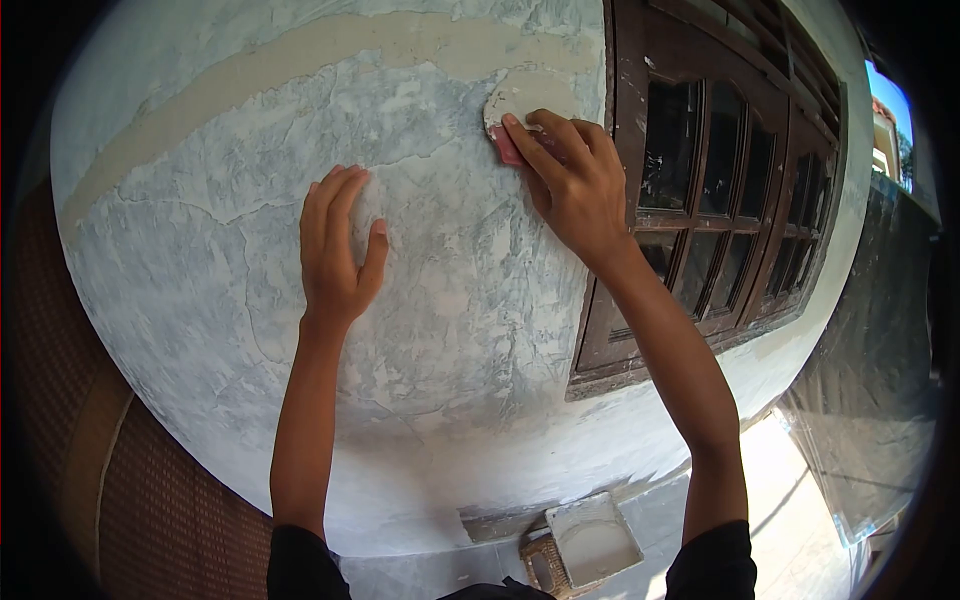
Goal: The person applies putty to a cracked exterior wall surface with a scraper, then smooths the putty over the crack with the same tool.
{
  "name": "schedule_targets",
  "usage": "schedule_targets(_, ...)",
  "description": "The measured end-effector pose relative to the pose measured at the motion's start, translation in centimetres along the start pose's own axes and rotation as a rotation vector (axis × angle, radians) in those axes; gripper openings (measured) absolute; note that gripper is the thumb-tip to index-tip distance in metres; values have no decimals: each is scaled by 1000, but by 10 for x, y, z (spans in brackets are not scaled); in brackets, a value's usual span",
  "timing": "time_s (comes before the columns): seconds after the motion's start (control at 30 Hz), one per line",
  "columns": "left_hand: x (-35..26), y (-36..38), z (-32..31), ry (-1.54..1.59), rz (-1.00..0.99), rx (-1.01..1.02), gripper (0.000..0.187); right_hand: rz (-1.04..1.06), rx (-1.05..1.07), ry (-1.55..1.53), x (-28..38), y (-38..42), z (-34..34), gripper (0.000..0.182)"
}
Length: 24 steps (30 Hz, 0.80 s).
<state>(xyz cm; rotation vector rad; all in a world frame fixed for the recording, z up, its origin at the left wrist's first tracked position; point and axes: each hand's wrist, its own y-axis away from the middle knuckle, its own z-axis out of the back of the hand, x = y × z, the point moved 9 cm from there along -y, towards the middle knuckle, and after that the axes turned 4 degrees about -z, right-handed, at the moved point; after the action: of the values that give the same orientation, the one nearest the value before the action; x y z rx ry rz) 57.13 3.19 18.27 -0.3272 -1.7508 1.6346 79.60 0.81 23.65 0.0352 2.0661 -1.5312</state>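
Note:
My right hand (575, 185) is closed around a pinkish-red putty scraper (507, 147), pressed to the wall near the window frame. Pale grey putty (530, 97) shows just above the scraper and its edge is crusted with it. My left hand (338, 245) lies open against the wall (430, 270), fingers stretched upward and thumb apart, with nothing in it. Whitish patches and thin cracks mark the wall's surface. A broad beige band of filler (300, 50) curves across its upper part.
At right is a brown wooden window (700, 225) with dark panes. Below, a square tray (595, 540) with grey residue sits on a woven stool-like support (540, 565). Dark sheeting (860, 350) hangs at far right; woven brown panels (180, 470) stand at left.

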Motion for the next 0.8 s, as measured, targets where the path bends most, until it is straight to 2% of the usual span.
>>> schedule_targets(0.3,-1,-1,-1,-14,-3,10,48,-5,142,5,3,-11,0,33)
schedule_targets(0.53,-1,0,0,10,4,6,48,21,226,-25,7,3,12,32)
schedule_targets(0.73,-1,-2,1,4,-3,7,49,-37,90,-138,-6,-16,46,34)
schedule_targets(0.8,-2,-2,1,-19,-4,16,49,-107,-119,-314,-22,-30,59,28)
